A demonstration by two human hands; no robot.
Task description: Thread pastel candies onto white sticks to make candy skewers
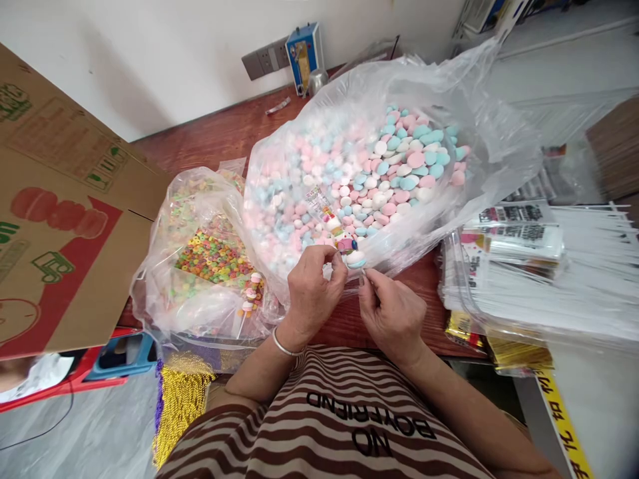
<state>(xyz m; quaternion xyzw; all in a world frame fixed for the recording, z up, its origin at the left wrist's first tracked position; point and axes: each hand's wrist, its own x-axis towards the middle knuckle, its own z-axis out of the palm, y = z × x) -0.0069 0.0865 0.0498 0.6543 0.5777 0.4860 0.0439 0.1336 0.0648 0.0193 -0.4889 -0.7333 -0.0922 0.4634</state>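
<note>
My left hand (pixel 315 286), with a bangle at the wrist, is pinched closed at the near edge of a large clear bag of pink, blue and white candies (pixel 394 166). Just beyond its fingertips lies a small clear packet with colourful pieces (pixel 342 236). My right hand (pixel 394 313) is also pinched, close to a white and blue candy (pixel 355 259). What either pinch holds is too small to make out. To the left, a bag of small colourful rings (pixel 214 256) has a stacked candy skewer (pixel 251 293) on it.
A cardboard box (pixel 64 219) stands at the left. At the right, a clear tray (pixel 464 299) holds white sticks (pixel 594 266) and printed wrappers (pixel 519 233). A blue box (pixel 304 56) is by the wall. Gold twist ties (pixel 182 406) hang below the table edge.
</note>
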